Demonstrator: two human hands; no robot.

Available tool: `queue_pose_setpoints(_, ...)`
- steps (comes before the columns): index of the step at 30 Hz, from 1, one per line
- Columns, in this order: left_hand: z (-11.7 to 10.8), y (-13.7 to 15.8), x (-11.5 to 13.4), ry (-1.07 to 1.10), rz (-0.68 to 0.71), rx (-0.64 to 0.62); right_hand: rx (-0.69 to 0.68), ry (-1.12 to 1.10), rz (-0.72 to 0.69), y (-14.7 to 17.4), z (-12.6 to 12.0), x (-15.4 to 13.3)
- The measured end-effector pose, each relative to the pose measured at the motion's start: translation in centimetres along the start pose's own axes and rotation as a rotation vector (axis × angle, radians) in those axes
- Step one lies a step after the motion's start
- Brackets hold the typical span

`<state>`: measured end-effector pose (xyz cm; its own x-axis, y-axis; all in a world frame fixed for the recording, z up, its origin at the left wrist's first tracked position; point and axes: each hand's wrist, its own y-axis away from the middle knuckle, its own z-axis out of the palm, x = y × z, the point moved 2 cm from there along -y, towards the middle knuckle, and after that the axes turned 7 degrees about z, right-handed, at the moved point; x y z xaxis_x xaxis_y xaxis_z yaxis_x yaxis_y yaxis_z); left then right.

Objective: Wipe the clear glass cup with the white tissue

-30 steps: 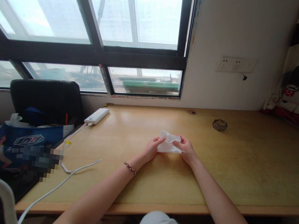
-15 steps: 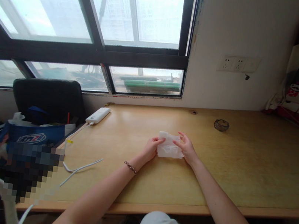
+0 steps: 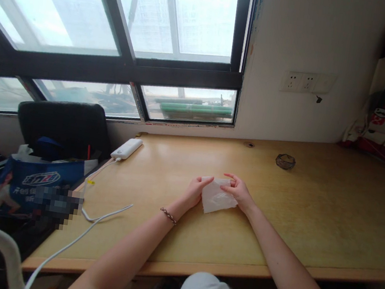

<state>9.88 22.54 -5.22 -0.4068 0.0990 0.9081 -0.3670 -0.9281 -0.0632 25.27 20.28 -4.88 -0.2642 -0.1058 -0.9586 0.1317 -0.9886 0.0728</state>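
A thin white tissue [image 3: 218,199] is stretched between my two hands, above the wooden table [image 3: 178,239]. My left hand [image 3: 195,192] pinches its left edge, thumb on top and the other fingers hidden behind it. On the opposite side my right hand [image 3: 240,193] grips the upper right edge between thumb and fingers, with the index finger raised. The lower edge of the tissue hangs loose and slants, lower at the left. A braided bracelet [image 3: 168,216] circles my left wrist.
A white power bank [image 3: 126,148] with a white cable [image 3: 94,221] lies at the table's left edge. A dark glass ashtray [image 3: 285,161] stands at the back right. Beside the table are a blue bag [image 3: 42,180] and a black chair [image 3: 61,125].
The tissue has shifted, its top edge lower and its lower left corner hanging further down. My right fingers have curled in more around its edge. The hands stay in nearly the same place.
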Motion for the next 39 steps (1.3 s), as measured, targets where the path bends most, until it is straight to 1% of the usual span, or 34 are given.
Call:
queue_pose_setpoints(2,-0.2,0.0,-0.1,-0.014,-0.001,0.004,0.007,-0.018,-0.005,0.0,0.0,-0.1)
queue_pose_setpoints(5,-0.1,0.2,-0.1,-0.027,0.007,-0.019,0.055,-0.031,-0.028,0.0,-0.2,-0.1)
queue_pose_setpoints(11,0.0,0.3,-0.3,-0.068,0.01,-0.032,0.228,-0.017,-0.128,-0.4,-1.2,0.1)
queue_pose_setpoints(15,-0.2,0.2,-0.4,-0.124,0.0,-0.036,0.305,-0.067,-0.147,-0.7,-1.5,0.0)
queue_pose_setpoints(17,-0.3,0.1,-0.4,-0.133,0.01,-0.014,0.278,-0.091,-0.098,-0.7,-1.4,0.0)
queue_pose_setpoints(20,-0.3,0.1,-0.2,-0.121,0.032,0.037,0.12,-0.066,0.027,-0.5,-0.9,0.1)
queue_pose_setpoints(22,-0.2,0.1,-0.1,-0.097,0.05,0.061,0.049,-0.014,0.06,-0.3,-0.7,0.3)
queue_pose_setpoints(23,-0.2,0.1,-0.1,-0.082,0.062,0.072,0.05,0.007,0.058,-0.3,-0.7,0.4)
queue_pose_setpoints(26,-0.5,-0.1,-0.1,-0.063,0.098,0.123,0.131,0.024,0.031,-0.6,-1.1,0.7)
queue_pose_setpoints(28,-0.8,-0.2,0.0,-0.061,0.116,0.168,0.158,0.012,0.001,-0.8,-1.3,0.8)
queue_pose_setpoints(31,-1.0,-0.3,0.2,-0.041,0.087,0.206,0.187,-0.021,-0.069,-1.0,-1.4,0.5)
queue_pose_setpoints(34,-0.6,-0.2,0.5,-0.063,0.021,0.138,0.207,-0.049,-0.133,-0.8,-1.1,0.1)
queue_pose_setpoints(37,0.1,0.1,0.7,-0.129,0.014,0.023,0.194,-0.047,-0.144,-0.5,-0.7,-0.2)
queue_pose_setpoints(39,0.3,0.2,0.7,-0.17,0.003,-0.019,0.189,-0.047,-0.143,-0.4,-0.5,-0.3)
